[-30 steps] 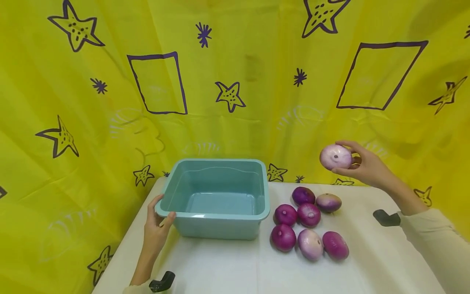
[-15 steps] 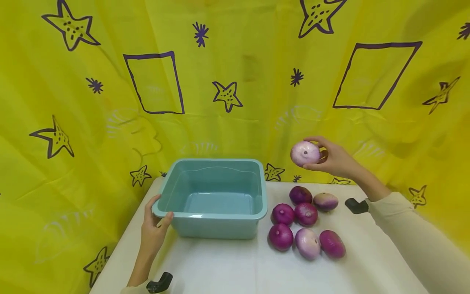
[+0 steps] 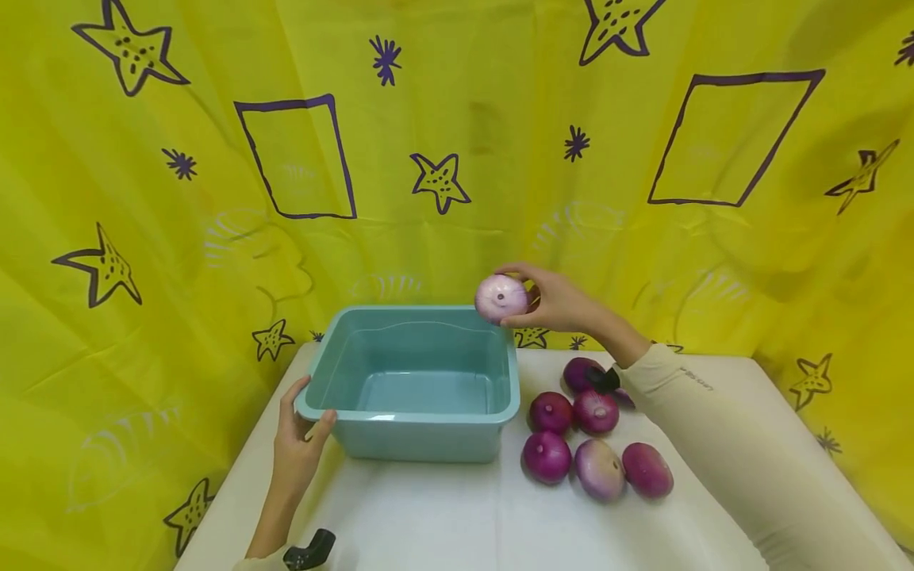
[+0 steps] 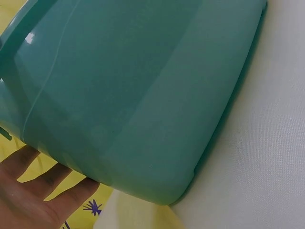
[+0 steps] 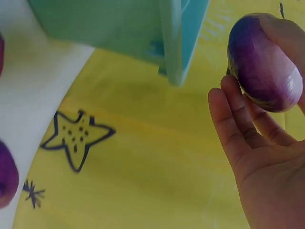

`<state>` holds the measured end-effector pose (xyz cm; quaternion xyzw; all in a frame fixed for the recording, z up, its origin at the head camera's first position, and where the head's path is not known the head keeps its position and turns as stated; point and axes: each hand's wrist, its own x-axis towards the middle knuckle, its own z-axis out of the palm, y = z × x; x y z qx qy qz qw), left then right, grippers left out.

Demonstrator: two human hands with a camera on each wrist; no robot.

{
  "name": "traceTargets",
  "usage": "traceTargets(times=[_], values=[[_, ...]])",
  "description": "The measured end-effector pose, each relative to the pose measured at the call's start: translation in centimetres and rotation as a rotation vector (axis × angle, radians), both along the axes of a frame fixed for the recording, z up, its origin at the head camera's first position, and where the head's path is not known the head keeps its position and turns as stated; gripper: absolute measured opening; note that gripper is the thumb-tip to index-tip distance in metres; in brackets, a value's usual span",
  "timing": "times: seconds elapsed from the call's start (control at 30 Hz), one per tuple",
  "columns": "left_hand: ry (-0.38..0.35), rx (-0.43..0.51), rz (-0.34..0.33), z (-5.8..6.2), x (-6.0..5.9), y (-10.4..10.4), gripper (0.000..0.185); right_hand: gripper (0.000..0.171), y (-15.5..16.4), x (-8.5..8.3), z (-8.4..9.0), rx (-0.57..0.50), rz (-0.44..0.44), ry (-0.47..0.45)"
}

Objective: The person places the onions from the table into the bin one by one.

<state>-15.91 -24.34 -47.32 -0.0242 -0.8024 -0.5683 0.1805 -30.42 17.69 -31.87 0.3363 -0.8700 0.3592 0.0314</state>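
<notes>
My right hand (image 3: 553, 300) pinches a pale purple onion (image 3: 501, 299) between thumb and fingers, above the back right corner of a teal plastic tub (image 3: 417, 438). In the right wrist view the same onion (image 5: 264, 62) shows a dark purple side, held near the fingertips. At the tub's front left corner, my left hand (image 3: 298, 452) grips the rim, thumb at the front and fingers along the left side. The left wrist view shows those fingers (image 4: 45, 179) against the tub's outer wall (image 4: 128, 105). Inside, the tub's bare floor (image 3: 428, 392) is visible.
Several red onions lie right of the tub, among them a round one (image 3: 547, 457), a pale one (image 3: 600, 469) and an oval one (image 3: 647, 469). My right forearm sleeve (image 3: 721, 444) passes over the white table (image 3: 443, 515). A yellow patterned curtain (image 3: 457, 246) hangs behind.
My right hand has carried the pale onion leftward, from beyond the onion group to the tub's back right corner. My left hand keeps its grip on the tub's corner.
</notes>
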Motion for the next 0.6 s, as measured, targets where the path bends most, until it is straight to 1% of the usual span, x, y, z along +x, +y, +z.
traceTargets(times=[0.07,0.2,0.37,0.47,0.6], values=[[0.013,0.019,-0.01,0.1,0.0,0.0,0.068,0.075,-1.0,-0.1,0.2,0.021,0.022,0.013],[0.047,0.036,-0.025,0.3,-0.1,0.0,0.069,0.074,-2.9,-0.4,0.6,0.045,0.046,0.002],[0.054,0.009,-0.007,0.7,0.2,0.5,0.068,0.074,-5.2,-0.9,0.8,0.087,0.054,-0.028],[0.057,0.007,-0.009,0.8,0.4,0.7,0.066,0.073,-6.9,-1.1,0.7,0.103,0.093,-0.06],[0.058,0.001,-0.008,0.7,0.3,0.8,0.066,0.071,-9.2,-1.4,0.3,0.132,0.154,-0.086]])
